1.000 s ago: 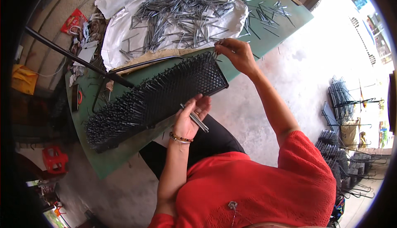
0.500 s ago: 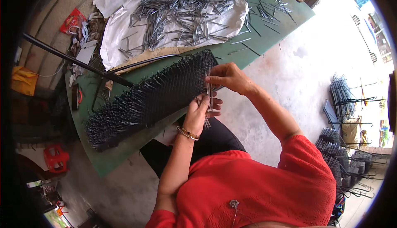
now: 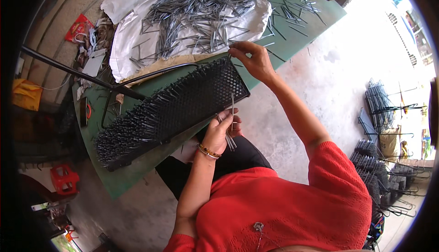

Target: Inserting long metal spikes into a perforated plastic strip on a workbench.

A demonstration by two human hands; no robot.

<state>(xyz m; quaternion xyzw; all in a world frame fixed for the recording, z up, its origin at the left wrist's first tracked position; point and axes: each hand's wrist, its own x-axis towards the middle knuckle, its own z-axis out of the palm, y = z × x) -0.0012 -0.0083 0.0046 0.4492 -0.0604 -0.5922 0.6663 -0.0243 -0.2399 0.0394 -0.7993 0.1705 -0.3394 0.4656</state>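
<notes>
black and full of holes, the panel [image 3: 192,106] lies slanted just beyond the left hand [image 3: 221,131], one corner below the fingertips of the right hand [image 3: 257,61] and its bristling end well off to the left of both. the likeliest trouble, as i judge it, is a slip: the pins [image 3: 230,141] in the left hand fan out loosely, so a slackened thumb could let some drop to the floor [image 3: 292,115]. one pale pin [image 3: 232,102] pokes up from that hand across the panel's near edge, and could snag in a hole if either shifts. left of the hands, the upright pins [image 3: 125,126] stand dense and at odd angles, so a careless sideways brush might bend or dislodge some

as for the hands, the left is curled narrow around its bundle, thumb over the top; whether its knuckles touch the panel i cannot tell. the right has thumb and forefinger brought together in a tight pinch at the panel's far corner, on what looks like a pin, most of it hidden. beyond both hands, the heaped pins [image 3: 192,5] lie on white paper [image 3: 123,60], with others strewn on the green table [image 3: 315,30] past the right hand
</notes>
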